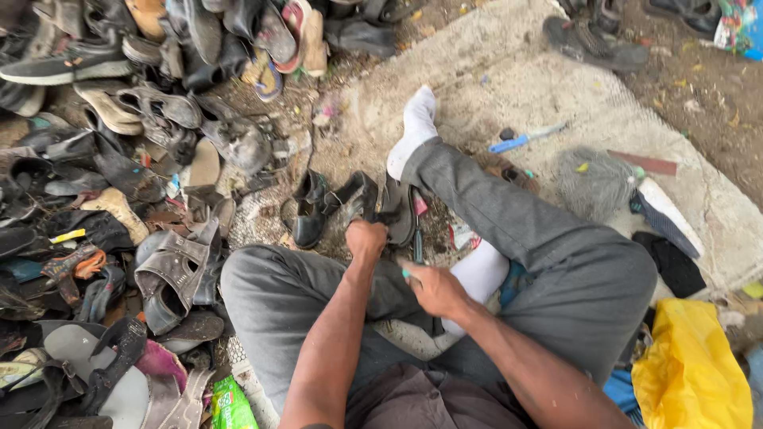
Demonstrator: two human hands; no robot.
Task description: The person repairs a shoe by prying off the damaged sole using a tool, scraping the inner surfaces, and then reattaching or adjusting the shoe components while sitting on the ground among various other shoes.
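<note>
I sit cross-legged on the ground in grey trousers and white socks. My left hand [366, 239] grips the back of a black leather shoe [356, 199] that stands upright in front of my knee. A second black shoe [310, 213] lies just left of it. My right hand [434, 288] is closed around a small tool with a green handle [407, 274], close beside the held shoe. A dark sole or shoe part [397, 210] stands between the shoe and my outstretched leg.
A big heap of worn shoes and sandals [119, 159] fills the left side. To the right lie a blue-handled tool [524, 139], a grey brush [592, 183], a flat red-brown strip [644, 163], a black cloth [675, 262] and a yellow bag [691, 365].
</note>
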